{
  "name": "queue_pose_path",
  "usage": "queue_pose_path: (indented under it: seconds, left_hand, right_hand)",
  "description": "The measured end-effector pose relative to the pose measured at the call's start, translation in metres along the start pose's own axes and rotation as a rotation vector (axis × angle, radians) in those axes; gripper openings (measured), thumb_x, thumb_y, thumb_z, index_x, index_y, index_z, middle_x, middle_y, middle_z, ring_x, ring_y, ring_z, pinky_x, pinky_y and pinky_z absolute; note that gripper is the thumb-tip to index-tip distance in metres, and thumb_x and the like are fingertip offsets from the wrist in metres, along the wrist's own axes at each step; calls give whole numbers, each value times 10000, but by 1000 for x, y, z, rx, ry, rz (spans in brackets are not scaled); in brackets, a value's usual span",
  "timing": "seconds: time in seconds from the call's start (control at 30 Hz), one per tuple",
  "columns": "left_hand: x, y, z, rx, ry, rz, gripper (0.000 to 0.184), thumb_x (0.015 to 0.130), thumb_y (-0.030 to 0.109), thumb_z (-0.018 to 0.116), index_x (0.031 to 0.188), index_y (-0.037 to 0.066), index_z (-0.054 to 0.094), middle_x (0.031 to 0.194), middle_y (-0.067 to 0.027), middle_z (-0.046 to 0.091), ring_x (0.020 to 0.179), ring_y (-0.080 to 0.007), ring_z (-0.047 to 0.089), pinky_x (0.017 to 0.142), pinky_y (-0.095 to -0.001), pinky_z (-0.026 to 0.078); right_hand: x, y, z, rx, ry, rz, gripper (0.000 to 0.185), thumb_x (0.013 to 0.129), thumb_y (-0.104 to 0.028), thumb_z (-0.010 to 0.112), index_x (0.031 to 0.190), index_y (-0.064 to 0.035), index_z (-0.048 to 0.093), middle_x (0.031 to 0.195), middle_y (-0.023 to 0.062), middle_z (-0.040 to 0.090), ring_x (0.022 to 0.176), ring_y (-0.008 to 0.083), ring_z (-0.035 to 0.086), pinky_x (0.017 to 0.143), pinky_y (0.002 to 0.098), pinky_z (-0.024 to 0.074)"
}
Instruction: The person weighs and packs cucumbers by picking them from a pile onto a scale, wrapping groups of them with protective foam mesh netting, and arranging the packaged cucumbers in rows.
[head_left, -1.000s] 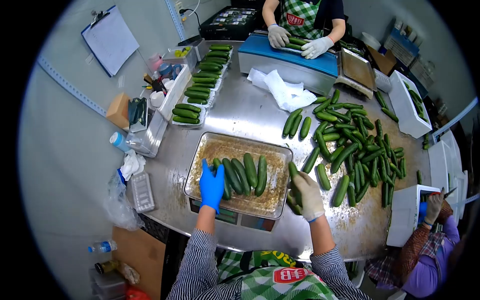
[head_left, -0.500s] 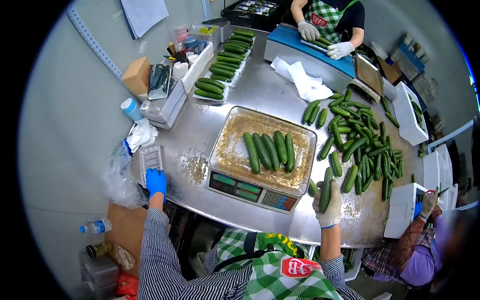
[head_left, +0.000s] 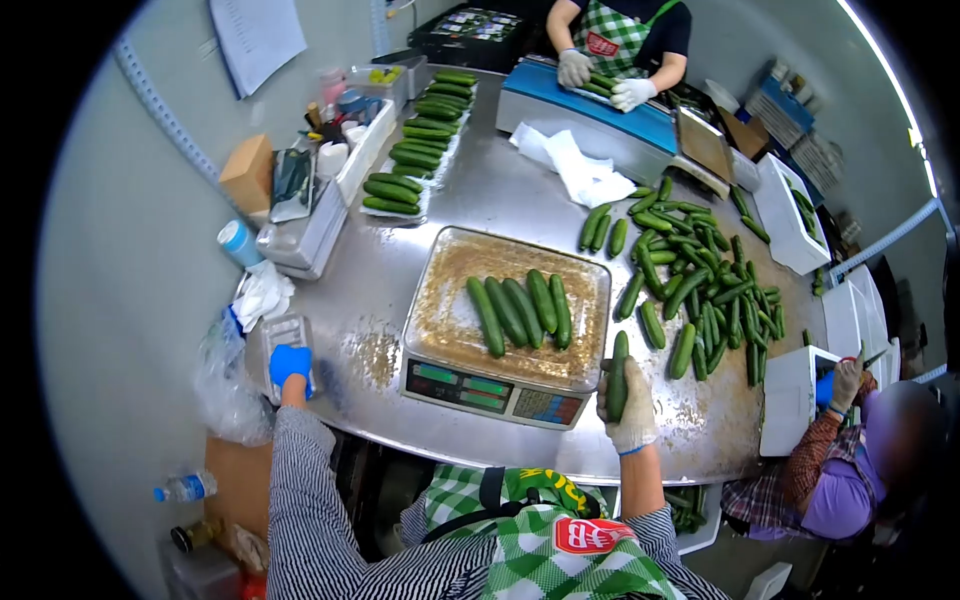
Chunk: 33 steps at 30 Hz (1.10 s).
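My left hand, in a blue glove, is closed at the near edge of a clear plastic tray on the table's left side. My right hand, in a white glove, grips a cucumber held upright beside the scale's right corner. Several cucumbers lie side by side on the metal pan of the scale. Right of the scale spreads a large pile of loose cucumbers.
Trays of cucumbers line the back left. A co-worker's gloved hands hold cucumbers at a blue-topped machine. White paper lies before it. Another person works at the right by a white box.
My left hand has left the cucumbers on the scale and gone left to the plastic tray. My right hand has drawn nearer to me, still gripping a cucumber. The camera view has shifted.
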<state>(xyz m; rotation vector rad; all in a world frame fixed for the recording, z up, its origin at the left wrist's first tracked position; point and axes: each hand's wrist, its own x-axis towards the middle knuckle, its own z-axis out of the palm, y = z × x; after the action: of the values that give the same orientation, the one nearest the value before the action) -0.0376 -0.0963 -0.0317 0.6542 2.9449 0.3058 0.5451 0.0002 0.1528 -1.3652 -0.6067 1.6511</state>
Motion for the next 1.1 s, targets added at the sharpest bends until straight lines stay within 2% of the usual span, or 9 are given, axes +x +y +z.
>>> queue_pose_path:
  seconds: [0.13, 0.23, 0.33, 0.43, 0.53, 0.57, 0.67, 0.87, 1.1]
  left_hand:
    - [9, -21, 11, 40, -39, 150, 279, 736, 243, 645, 851, 11, 748, 843, -256, 704, 814, -408, 705, 742, -478, 557]
    - [-7, -12, -15, -134, -178, 166, 272, 717, 251, 675, 790, -4, 734, 793, -250, 697, 767, -392, 702, 711, -448, 553]
    - [-35, 5, -39, -231, -148, 235, 279, 676, 232, 703, 772, -30, 714, 779, -259, 684, 716, -391, 690, 675, -444, 539]
    - [-18, -4, -11, -162, -59, 252, 267, 647, 224, 717, 729, -30, 701, 744, -264, 667, 690, -413, 668, 668, -467, 530]
    - [-18, 0, -14, -54, -46, 248, 266, 650, 235, 719, 718, -21, 695, 740, -259, 667, 695, -423, 661, 677, -475, 533]
    - [-19, 2, -16, -10, -42, 249, 267, 651, 238, 721, 718, -18, 693, 743, -256, 668, 699, -426, 659, 681, -477, 535]
    - [-17, -4, -8, 26, -7, 255, 272, 642, 236, 726, 717, -21, 686, 763, -260, 670, 712, -428, 660, 681, -487, 531]
    - [-48, 20, -45, 54, 102, 187, 254, 805, 185, 645, 931, -35, 616, 939, -256, 666, 856, -418, 650, 756, -470, 506]
    - [-84, 40, -95, -319, 381, 135, 219, 950, 164, 512, 1037, -32, 552, 951, -246, 631, 819, -405, 575, 793, -445, 468]
  right_hand:
    - [7, -13, 13, -187, -36, -100, 357, 914, -286, 654, 1122, -5, 576, 792, 54, 596, 587, 119, 534, 474, 243, 418]
    - [22, -22, 28, -570, 19, -284, 458, 864, -259, 701, 1172, 53, 568, 830, 73, 618, 663, 121, 563, 592, 267, 479]
    - [45, -30, 49, -886, 68, -475, 524, 861, -268, 680, 1241, 68, 547, 975, 214, 690, 864, 330, 685, 815, 396, 521]
    - [70, -28, 67, -934, 132, -589, 475, 869, -255, 692, 1235, 21, 567, 984, 191, 694, 904, 264, 677, 834, 366, 513]
    - [94, -25, 67, -889, 103, -581, 452, 879, -237, 685, 1243, 4, 568, 1003, 190, 702, 930, 291, 688, 837, 369, 514]
    - [83, -38, 74, -893, 104, -525, 466, 886, -263, 656, 1277, -27, 565, 1027, 232, 690, 989, 382, 669, 873, 431, 503]
    - [77, -46, 76, -870, 95, -509, 469, 878, -247, 663, 1265, 0, 565, 1018, 223, 693, 939, 381, 673, 865, 434, 513]
    - [78, -50, 109, -1337, -167, -747, 415, 847, -185, 653, 1211, 1, 583, 1026, 215, 667, 972, 357, 661, 879, 449, 535]
    - [104, -62, 150, -1666, -337, -435, 499, 806, -143, 603, 1267, 23, 507, 1172, 238, 638, 1078, 356, 653, 901, 436, 544]
